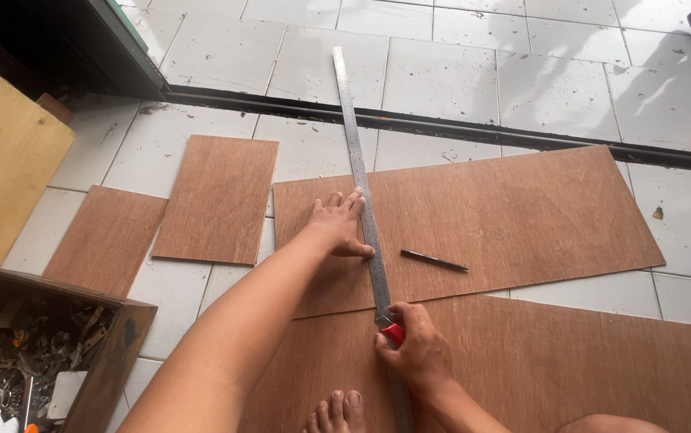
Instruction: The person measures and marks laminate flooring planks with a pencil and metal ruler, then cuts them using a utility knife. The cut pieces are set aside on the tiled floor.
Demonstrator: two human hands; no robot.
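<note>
Nearest the camera, bare toes (339,407) rest on the lower plywood sheet (570,361), just left of the near end of the long steel ruler (361,188), which serves as the line everything else sits against. The right hand (414,349) is curled closed around a red-handled cutter (392,331), its tip set against the ruler's right edge where the lower sheet meets the large plywood sheet (506,216) beyond it. Far to the left of the ruler, at the near corner, stands an open wooden box (121,341) full of mixed metal hardware. Further up, the left hand (337,224) lies flat with fingers spread, pressing on the large sheet and onto the ruler's left edge, holding it down rather than gripping anything. Just right of the ruler, beside that hand, a dark pencil (434,260) lies on the large sheet. Left of the ruler, two smaller plywood pieces (217,196) lie on the white tiled floor (554,88), and a pale yellowish board (5,160) leans at the far left. The ruler runs on past the large sheet's far edge, crossing a dark door track (522,136) in the floor.
</note>
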